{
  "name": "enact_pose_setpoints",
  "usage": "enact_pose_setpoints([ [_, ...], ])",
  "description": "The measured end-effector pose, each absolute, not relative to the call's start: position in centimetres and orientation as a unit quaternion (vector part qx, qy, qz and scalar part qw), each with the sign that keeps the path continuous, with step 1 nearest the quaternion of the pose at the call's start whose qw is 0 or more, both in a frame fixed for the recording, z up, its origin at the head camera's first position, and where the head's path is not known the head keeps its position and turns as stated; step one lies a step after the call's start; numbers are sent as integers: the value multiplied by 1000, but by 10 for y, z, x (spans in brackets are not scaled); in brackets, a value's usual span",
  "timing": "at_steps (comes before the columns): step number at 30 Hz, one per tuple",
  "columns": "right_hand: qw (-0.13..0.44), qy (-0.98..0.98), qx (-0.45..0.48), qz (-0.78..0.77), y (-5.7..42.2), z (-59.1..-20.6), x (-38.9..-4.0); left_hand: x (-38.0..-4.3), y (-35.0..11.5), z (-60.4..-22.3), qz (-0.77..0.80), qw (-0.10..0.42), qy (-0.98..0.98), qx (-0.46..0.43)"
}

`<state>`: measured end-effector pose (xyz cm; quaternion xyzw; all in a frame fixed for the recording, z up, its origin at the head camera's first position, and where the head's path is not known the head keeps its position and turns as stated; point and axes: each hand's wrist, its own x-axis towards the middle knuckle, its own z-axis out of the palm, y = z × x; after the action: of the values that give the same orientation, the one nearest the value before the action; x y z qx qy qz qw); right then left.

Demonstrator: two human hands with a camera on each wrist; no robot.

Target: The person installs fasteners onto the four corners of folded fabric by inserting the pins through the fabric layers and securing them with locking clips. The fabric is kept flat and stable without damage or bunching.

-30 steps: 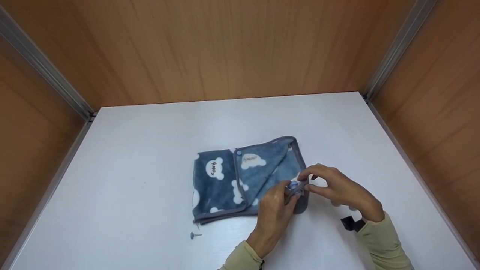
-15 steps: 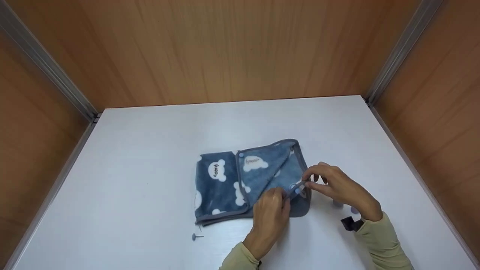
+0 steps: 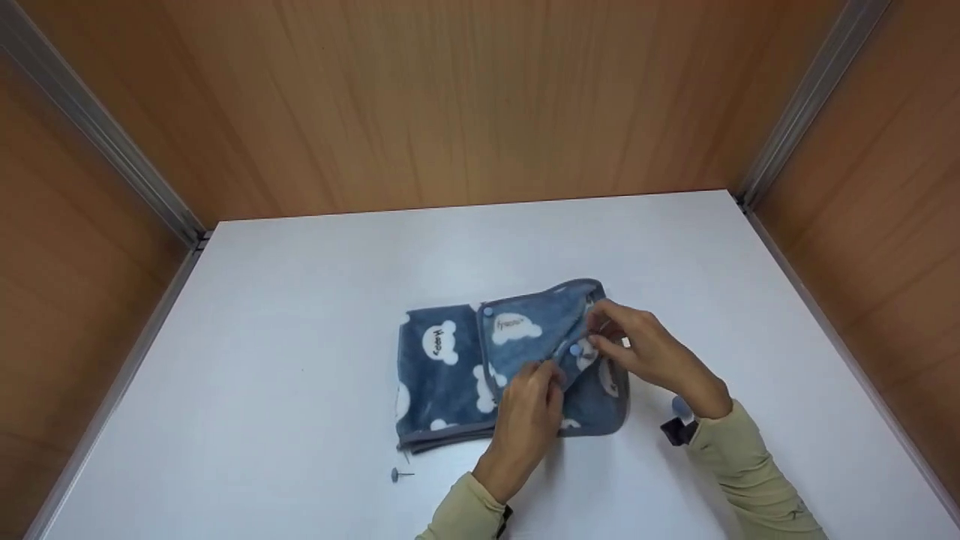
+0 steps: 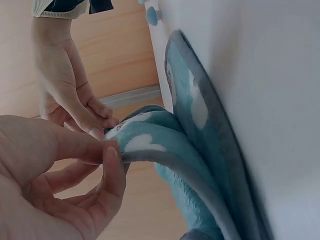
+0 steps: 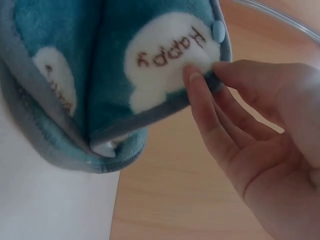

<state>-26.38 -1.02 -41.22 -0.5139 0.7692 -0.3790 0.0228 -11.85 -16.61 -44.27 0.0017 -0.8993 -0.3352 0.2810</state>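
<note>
A folded blue fleece blanket (image 3: 425, 390) with white bear-head patches and grey binding lies mid-table. My left hand (image 3: 525, 416) pinches the bound edge of its lifted flap between thumb and fingers; the left wrist view shows this hand (image 4: 65, 175) up close. To the right, my right hand (image 3: 649, 349) pinches the corner of that same flap; in the right wrist view its thumb and a finger meet at the corner, below a "Happy" patch (image 5: 167, 57). A light-blue round pin head (image 3: 575, 349) sits on the raised edge between both hands. Another pin head (image 3: 488, 311) shows at the flap's upper left corner.
A loose pin (image 3: 395, 475) with a round head lies on the white table (image 3: 247, 360), below the blanket's lower left corner. One more blue pin head (image 3: 681, 407) shows beside the right wrist. Wooden panels (image 3: 450, 97) stand at the back and both sides.
The held flap edge has been lifted and drawn up and to the left, uncovering more of the layer beneath. Both hands have moved left, the right hand further and also upward.
</note>
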Motion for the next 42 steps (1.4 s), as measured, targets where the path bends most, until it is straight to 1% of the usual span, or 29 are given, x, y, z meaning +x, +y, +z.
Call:
enact_pose_setpoints([
  [7, -27, 754, -541, -371, -36, -407, -269, -122, -180, -441, -343, 286, -895, 23],
  [12, -47, 737, -560, -375, -58, -404, -276, -126, -190, -439, -330, 309, -892, 36],
  [16, -52, 723, -577, -376, -73, -406, -283, -128, -195, -441, -313, 328, -890, 43],
  [19, -43, 727, -578, -368, -82, -410, -287, -129, -198, -445, -301, 338, -890, 47],
  [24, -10, 736, -572, -361, -95, -418, -290, -129, -202, -449, -277, 343, -895, 69],
  [29, 9, 747, -566, -347, -105, -424, -290, -129, -207, -452, -256, 326, -905, 89],
  [36, 6, 764, -561, -318, -113, -435, -292, -130, -211, -460, -240, 299, -916, 117],
  [42, 43, 767, -560, -311, -111, -441, -291, -132, -215, -468, -235, 273, -924, 126],
])
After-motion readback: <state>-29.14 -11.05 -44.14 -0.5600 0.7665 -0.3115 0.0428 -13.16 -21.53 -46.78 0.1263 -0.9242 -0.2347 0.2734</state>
